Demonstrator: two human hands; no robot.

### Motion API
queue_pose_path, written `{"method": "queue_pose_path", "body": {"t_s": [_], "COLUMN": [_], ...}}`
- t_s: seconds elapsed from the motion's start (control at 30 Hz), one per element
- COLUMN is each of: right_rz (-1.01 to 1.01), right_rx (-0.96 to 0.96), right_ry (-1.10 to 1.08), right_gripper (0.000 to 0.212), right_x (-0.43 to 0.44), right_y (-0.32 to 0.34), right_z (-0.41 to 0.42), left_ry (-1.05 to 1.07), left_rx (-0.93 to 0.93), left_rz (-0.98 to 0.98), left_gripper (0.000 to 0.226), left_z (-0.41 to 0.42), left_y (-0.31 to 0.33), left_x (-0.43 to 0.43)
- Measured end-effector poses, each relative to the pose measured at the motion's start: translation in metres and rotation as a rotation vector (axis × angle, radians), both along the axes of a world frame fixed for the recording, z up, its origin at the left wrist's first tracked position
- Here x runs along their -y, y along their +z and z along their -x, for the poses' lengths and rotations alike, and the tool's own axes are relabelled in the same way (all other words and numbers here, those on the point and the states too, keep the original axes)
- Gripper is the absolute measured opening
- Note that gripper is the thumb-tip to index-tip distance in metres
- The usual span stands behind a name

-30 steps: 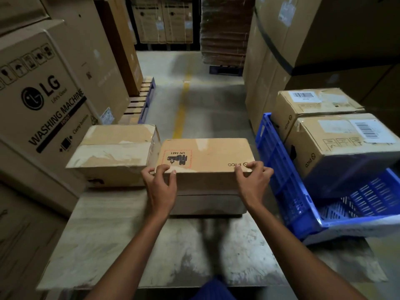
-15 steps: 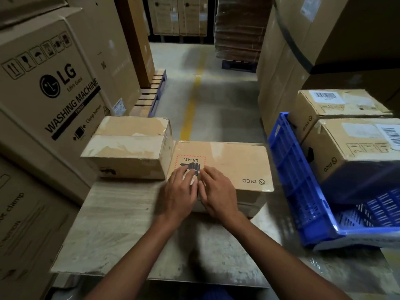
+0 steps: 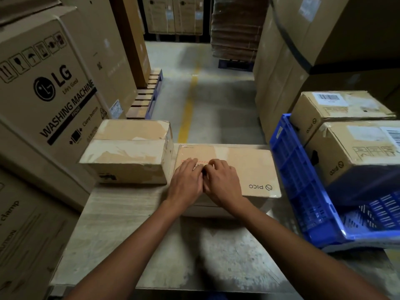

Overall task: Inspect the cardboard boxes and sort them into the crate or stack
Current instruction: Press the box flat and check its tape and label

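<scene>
Left hand (image 3: 186, 180): lies flat, fingers fairly straight, on the PICO box (image 3: 249, 165) at frame centre.
Right hand (image 3: 224, 184): touching the left, on the same lid; fingers bent, tips hidden, grip cannot be told.
PICO box: on the table (image 3: 129, 234), touching the taped box (image 3: 129, 148) to its left.
Blue crate (image 3: 287, 152): right of the frame, tilted, holding two boxes (image 3: 363, 152).
LG carton (image 3: 47, 87): upper left.

flat box (image 3: 249, 167) on the table (image 3: 129, 234), taller box (image 3: 127, 152) left, crate (image 3: 303, 191) right.
</scene>
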State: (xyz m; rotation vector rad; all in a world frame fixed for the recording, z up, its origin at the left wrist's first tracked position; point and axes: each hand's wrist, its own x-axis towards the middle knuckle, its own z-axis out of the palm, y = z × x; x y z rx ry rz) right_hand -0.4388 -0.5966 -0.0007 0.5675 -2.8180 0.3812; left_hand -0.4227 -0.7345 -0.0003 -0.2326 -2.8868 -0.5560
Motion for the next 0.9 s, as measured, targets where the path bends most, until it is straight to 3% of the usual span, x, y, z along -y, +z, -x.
{"method": "queue_pose_path", "body": {"t_s": [0.17,0.33,0.5,0.6,0.77,0.9], "right_rz": [0.06,-0.084,-0.184,-0.184,-0.176,-0.108], "right_rx": [-0.029,0.117,0.286,0.306,0.349,0.32], "right_ry": [0.04,0.007,-0.1,-0.094,-0.048,-0.099], "right_gripper": [0.032,0.029,0.064,0.071,0.068,0.056], "right_x": [-0.002,-0.004,-0.02,-0.024,-0.03,-0.047], "right_y": [-0.009,0.011,0.013,0.006,0.017,0.026], "right_z": [-0.005,0.018,0.028,0.026,0.036,0.033], "left_ry": [-0.006,0.035,-0.009,0.005,0.024,-0.127], "left_rx": [0.05,0.032,0.18,0.193,0.229,0.234], "left_rz": [0.031,0.111,0.104,0.122,0.138,0.089], "left_gripper": [0.034,0.024,0.049,0.052,0.05,0.048], "left_z": [0.004,0.024,0.038,0.038,0.045,0.041], "left_y": [0.002,0.017,0.009,0.006,0.016,0.021], "left_x": [-0.002,-0.007,-0.009,-0.009,-0.016,-0.036]}}
